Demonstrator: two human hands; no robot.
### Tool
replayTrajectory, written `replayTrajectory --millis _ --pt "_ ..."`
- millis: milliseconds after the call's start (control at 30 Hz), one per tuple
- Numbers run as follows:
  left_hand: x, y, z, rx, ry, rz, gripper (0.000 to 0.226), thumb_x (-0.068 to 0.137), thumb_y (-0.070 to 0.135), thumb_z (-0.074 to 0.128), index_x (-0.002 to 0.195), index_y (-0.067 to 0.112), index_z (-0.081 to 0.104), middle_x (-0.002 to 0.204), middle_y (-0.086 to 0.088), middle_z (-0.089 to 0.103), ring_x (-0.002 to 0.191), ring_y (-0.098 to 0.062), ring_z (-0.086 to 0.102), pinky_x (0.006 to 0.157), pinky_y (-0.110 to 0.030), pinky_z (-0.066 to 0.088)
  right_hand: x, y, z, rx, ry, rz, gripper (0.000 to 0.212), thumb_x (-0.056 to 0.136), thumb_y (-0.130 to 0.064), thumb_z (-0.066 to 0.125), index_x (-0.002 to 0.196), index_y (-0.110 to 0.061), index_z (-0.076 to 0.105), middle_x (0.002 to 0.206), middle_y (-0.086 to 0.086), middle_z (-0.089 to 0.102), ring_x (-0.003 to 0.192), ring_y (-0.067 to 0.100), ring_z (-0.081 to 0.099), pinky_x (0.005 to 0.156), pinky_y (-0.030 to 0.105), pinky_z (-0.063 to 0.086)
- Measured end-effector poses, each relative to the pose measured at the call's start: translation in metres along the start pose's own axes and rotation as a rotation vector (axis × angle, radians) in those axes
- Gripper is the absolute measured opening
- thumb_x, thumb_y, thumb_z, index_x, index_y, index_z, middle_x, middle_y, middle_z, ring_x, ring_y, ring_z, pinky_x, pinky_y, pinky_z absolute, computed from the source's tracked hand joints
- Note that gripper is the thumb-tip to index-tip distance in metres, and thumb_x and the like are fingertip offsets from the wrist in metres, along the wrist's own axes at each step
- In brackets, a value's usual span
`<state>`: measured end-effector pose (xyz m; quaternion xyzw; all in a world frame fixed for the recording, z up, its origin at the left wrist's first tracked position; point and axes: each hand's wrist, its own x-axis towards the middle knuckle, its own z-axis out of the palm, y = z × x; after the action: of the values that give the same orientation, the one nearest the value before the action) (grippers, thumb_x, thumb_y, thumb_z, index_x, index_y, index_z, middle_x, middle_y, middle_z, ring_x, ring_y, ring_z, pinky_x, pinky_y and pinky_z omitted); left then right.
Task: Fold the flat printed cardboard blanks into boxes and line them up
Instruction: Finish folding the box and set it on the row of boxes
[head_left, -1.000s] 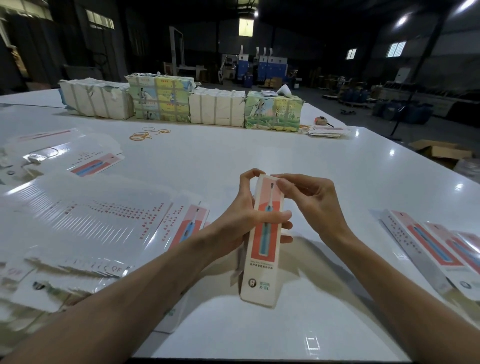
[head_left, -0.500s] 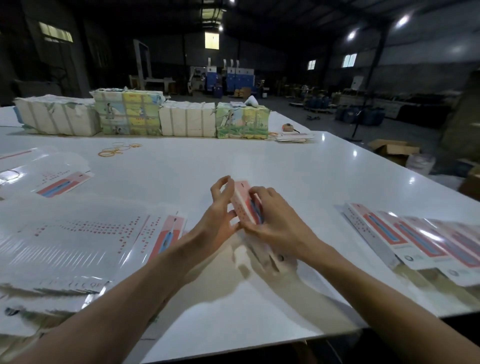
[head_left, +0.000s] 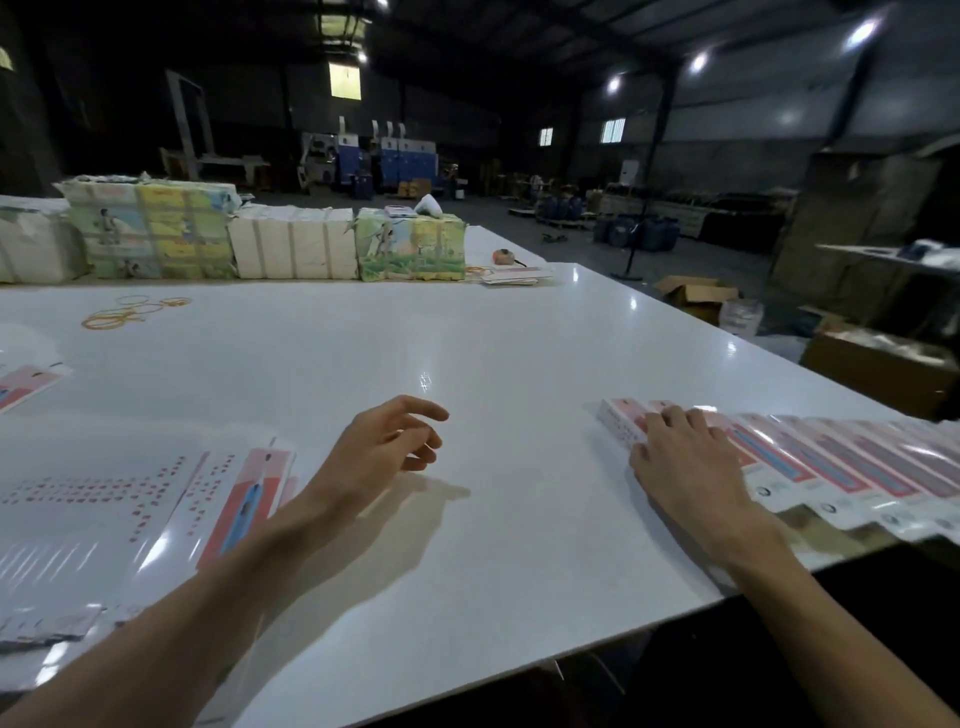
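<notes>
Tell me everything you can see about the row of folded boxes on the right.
The row of folded boxes lies flat on the white table near its right edge: long, slim, glossy cardboard cartons, white with pink-red panels and a blue strip, side by side, running out of frame. The right hand rests on the leftmost ones.

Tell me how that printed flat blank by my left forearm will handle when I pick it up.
The flat blank probably flexes: it is a thin sheet lying flat on the stack. Its glossy face shows glare, so it likely slides easily. It looks light for its area.
</notes>
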<state>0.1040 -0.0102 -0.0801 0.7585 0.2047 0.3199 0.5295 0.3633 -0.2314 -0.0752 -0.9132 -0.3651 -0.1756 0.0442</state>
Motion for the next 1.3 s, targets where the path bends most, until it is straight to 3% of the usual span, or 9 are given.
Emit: replayTrajectory --millis 200,333,467,600,733,867,1000,1167,1300 --pt "-0.002 0.001 0.000 0.047 -0.018 0.003 0.037 0.103 0.003 0.053 0.098 0.029 0.079 0.089 -0.003 0.074 0.082 -0.018 0.073 0.077 -0.028 0.058 -0.002 0.015 -0.011 -0.123 -0.007 0.036 0.039 0.106 -0.032 0.052 0.142 -0.017 0.049 0.146 0.006 0.051 0.130 0.025 0.051 0.115 0.043 0.041" --pt "-0.007 0.007 0.000 0.145 -0.015 0.013 0.034 0.102 0.006 0.054 0.099 0.029 0.078 0.089 0.001 0.075 0.078 -0.014 0.072 0.071 -0.021 0.055 0.018 -0.035 -0.029 -0.072 0.068 -0.074 0.037 0.108 -0.033 0.049 0.139 -0.014 0.055 0.144 0.008 0.054 0.129 0.027 0.053 0.115 0.044 0.041" --pt "-0.008 0.011 -0.007 0.513 0.107 0.003 0.025 0.098 0.018 0.058 0.097 0.038 0.073 0.087 0.014 0.074 0.074 -0.005 0.070 0.070 -0.024 0.056 0.038 -0.115 -0.043 0.126 0.207 -0.367 0.026 0.107 -0.031 0.048 0.117 -0.014 0.065 0.114 0.006 0.067 0.103 0.026 0.063 0.088 0.039 0.052" --pt "-0.004 0.023 -0.026 0.861 0.194 -0.014 0.014 0.100 0.028 0.060 0.109 0.036 0.067 0.094 0.014 0.071 0.081 -0.006 0.066 0.078 -0.027 0.054 0.044 -0.179 -0.036 0.205 0.183 -0.533 0.023 0.105 -0.028 0.048 0.086 -0.015 0.054 0.078 0.000 0.060 0.069 0.025 0.060 0.055 0.030 0.031" --pt "-0.003 0.036 -0.055 1.120 0.132 -0.306 0.027 0.104 0.039 0.056 0.120 0.020 0.065 0.117 -0.004 0.070 0.101 -0.025 0.066 0.092 -0.039 0.056 0.039 -0.193 -0.006 0.269 0.081 -0.575 0.017 0.096 -0.019 0.046 0.081 -0.013 0.051 0.075 0.000 0.059 0.067 0.029 0.056 0.058 0.039 0.038" --pt "-0.014 0.057 -0.078 1.337 0.099 -0.522 0.052 0.091 0.061 0.072 0.111 0.013 0.065 0.104 -0.005 0.069 0.088 -0.021 0.066 0.077 -0.033 0.055 0.046 -0.185 0.006 0.371 0.078 -0.539 0.018 0.096 -0.021 0.044 0.083 -0.015 0.055 0.071 -0.001 0.059 0.065 0.028 0.056 0.059 0.037 0.043" --pt "-0.022 0.068 -0.082 1.467 0.089 -0.775 0.074 0.073 0.075 0.080 0.111 0.014 0.064 0.105 -0.006 0.069 0.098 -0.023 0.066 0.088 -0.038 0.056 0.048 -0.182 0.008 0.473 0.042 -0.529 0.022 0.098 -0.024 0.043 0.083 -0.017 0.057 0.073 -0.002 0.063 0.069 0.027 0.058 0.065 0.038 0.049" --pt "-0.024 0.064 -0.090 1.466 0.047 -0.764 0.073 0.074 0.080 0.074 0.109 0.017 0.061 0.100 -0.001 0.071 0.091 -0.018 0.069 0.091 -0.036 0.057 0.047 -0.184 0.006 0.558 0.018 -0.518 0.022 0.098 -0.024 0.044 0.084 -0.017 0.059 0.076 -0.002 0.065 0.070 0.027 0.058 0.067 0.038 0.050" --pt "-0.016 0.060 -0.101 1.259 0.085 -0.603 0.056 0.082 0.062 0.080 0.108 0.018 0.058 0.092 0.001 0.068 0.078 -0.014 0.068 0.066 -0.029 0.053 0.047 -0.184 0.007 0.606 0.016 -0.501 0.022 0.099 -0.024 0.045 0.084 -0.018 0.061 0.074 -0.002 0.065 0.071 0.025 0.059 0.066 0.037 0.047"
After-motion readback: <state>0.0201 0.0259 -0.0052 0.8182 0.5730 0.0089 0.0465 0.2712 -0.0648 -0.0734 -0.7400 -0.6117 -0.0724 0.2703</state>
